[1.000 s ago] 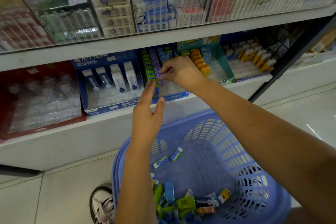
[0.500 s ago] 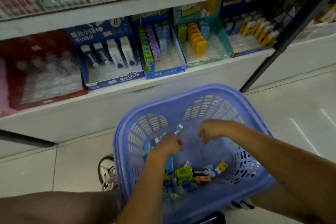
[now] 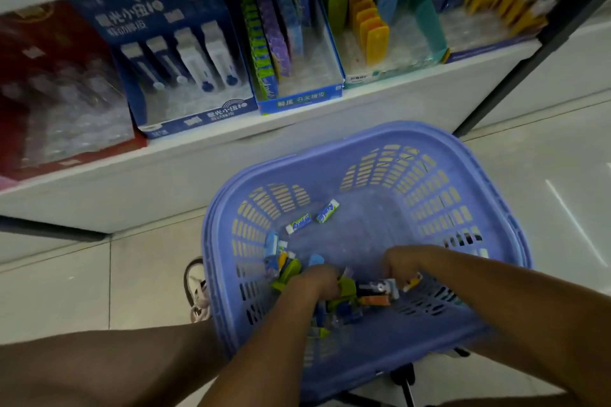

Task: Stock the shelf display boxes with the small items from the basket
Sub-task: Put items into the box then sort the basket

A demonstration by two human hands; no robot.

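Your left hand (image 3: 315, 281) and right hand (image 3: 405, 263) sit in the multicoloured small items (image 3: 372, 300), lower-centre in the blue basket (image 3: 463, 175); can't tell either grip.

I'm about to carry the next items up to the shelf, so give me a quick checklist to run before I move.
1. Hands in basket: left hand and right hand both reach into the blue basket: ok.
2. Item gripped: what each hand holds is hidden in the pile of small items: cannot tell.
3. Stock to pick: the pile, plus one loose eraser and a second eraser lying apart from it: ok.
4. Room in the blue display box: bare slots toward its front: ok.
5. Room in the teal display box: bare slots beside the yellow items: ok.
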